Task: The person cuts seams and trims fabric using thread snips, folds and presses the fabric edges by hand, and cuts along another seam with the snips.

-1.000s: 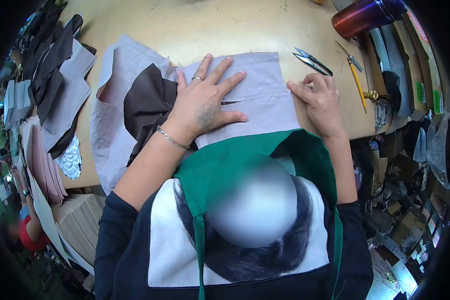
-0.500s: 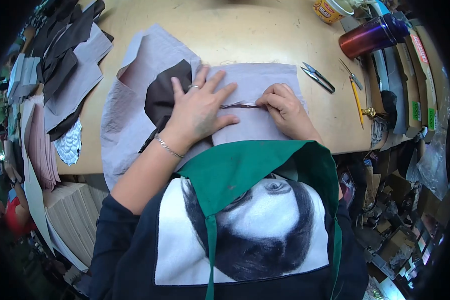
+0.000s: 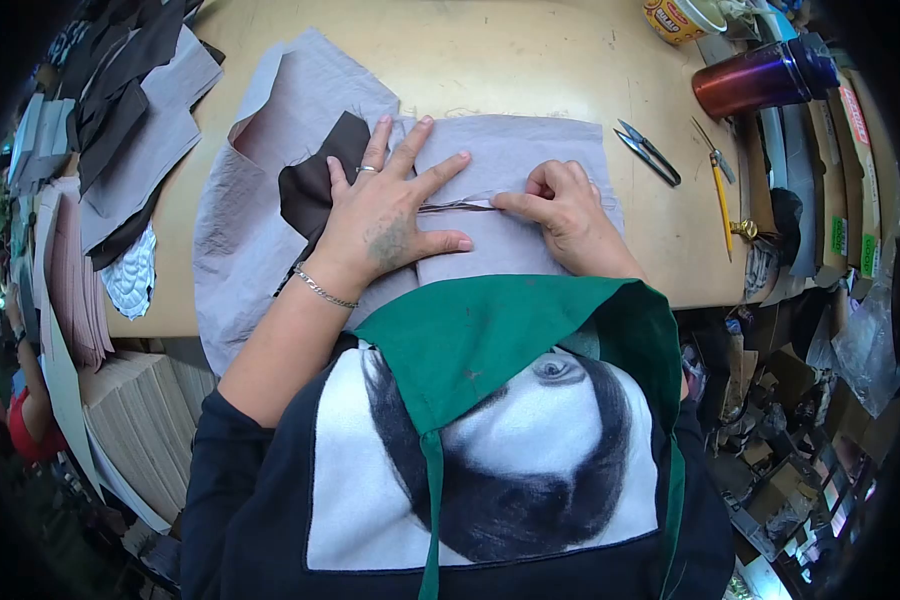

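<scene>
A light grey-lilac fabric piece point(image 3: 530, 150) lies flat on the table, with a narrow slit showing dark cloth across its middle. My left hand point(image 3: 385, 205) rests spread on its left part, thumb just below the slit. At the slit's right end, my right hand point(image 3: 562, 210) has its fingers curled, thumb and index fingertip pinched at the fabric edge. Dark brown fabric point(image 3: 308, 190) is bunched beside and under my left hand, over a larger lilac fabric point(image 3: 250, 220).
Thread snips point(image 3: 650, 152), a yellow pencil-like tool point(image 3: 720, 205) and an awl-like tool point(image 3: 712, 148) lie to the right. Beyond them are a purple-red tumbler point(image 3: 755, 78) and a yellow cup point(image 3: 678, 20). Cut fabric pieces point(image 3: 160, 130) lie left; a person in red point(image 3: 35, 420) is at far left.
Since the first frame, my right hand has moved left from the fabric's right edge to the slit. My left hand stays spread on the fabric. The slit now shows more dark cloth.
</scene>
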Action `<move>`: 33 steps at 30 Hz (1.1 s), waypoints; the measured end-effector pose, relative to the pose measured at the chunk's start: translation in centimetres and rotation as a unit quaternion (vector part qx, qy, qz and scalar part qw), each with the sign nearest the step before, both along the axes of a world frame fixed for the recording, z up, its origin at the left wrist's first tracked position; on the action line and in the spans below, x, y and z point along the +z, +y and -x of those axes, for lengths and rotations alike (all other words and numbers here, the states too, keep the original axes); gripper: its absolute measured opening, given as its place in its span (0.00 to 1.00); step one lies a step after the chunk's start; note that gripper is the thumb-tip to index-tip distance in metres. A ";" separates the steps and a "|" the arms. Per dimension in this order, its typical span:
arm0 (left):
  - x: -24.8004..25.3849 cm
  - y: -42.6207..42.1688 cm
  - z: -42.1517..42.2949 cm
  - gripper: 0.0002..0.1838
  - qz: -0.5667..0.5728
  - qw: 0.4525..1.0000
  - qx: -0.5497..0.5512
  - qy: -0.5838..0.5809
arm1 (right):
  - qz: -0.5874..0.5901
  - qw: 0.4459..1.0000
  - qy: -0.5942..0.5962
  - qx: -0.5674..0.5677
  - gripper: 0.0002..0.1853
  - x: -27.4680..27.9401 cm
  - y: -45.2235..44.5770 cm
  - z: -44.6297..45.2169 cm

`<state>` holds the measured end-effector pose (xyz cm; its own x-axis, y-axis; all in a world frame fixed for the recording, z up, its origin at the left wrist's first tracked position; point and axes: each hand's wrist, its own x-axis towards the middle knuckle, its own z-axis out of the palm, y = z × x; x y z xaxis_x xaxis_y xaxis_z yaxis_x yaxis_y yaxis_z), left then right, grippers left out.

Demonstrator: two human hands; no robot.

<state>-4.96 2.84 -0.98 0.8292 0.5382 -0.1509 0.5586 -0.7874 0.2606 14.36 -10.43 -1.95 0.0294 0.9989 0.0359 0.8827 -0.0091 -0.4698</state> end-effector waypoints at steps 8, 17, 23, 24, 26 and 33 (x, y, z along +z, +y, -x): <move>-0.1 0.0 0.0 0.48 -0.007 1.000 -0.006 -0.001 | 0.063 0.990 -0.104 0.065 0.21 2.7 1.1 0.5; -0.1 0.1 0.0 0.48 0.001 1.000 -0.004 -0.005 | 0.021 0.978 -0.169 0.124 0.19 2.5 2.6 2.4; -0.2 0.1 0.1 0.47 -0.011 1.000 -0.005 -0.014 | 0.023 0.977 -0.186 0.102 0.19 2.9 1.6 0.5; -0.3 0.1 0.1 0.46 -0.019 1.000 -0.007 -0.017 | 0.030 0.976 -0.195 0.092 0.20 3.0 1.1 -0.2; -0.2 0.0 0.1 0.46 -0.018 1.000 -0.007 -0.016 | 0.032 0.977 -0.195 0.079 0.20 3.0 0.2 -1.5; 0.0 0.0 -0.1 0.47 -0.014 1.000 -0.006 -0.008 | 0.025 0.976 -0.202 0.080 0.20 3.0 -0.6 -2.3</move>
<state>-4.88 2.84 -0.99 0.8374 0.5325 -0.1235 0.5456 -0.8006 0.2475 16.64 -10.99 1.01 -0.1333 0.9904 -0.0359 0.9878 0.1298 -0.0865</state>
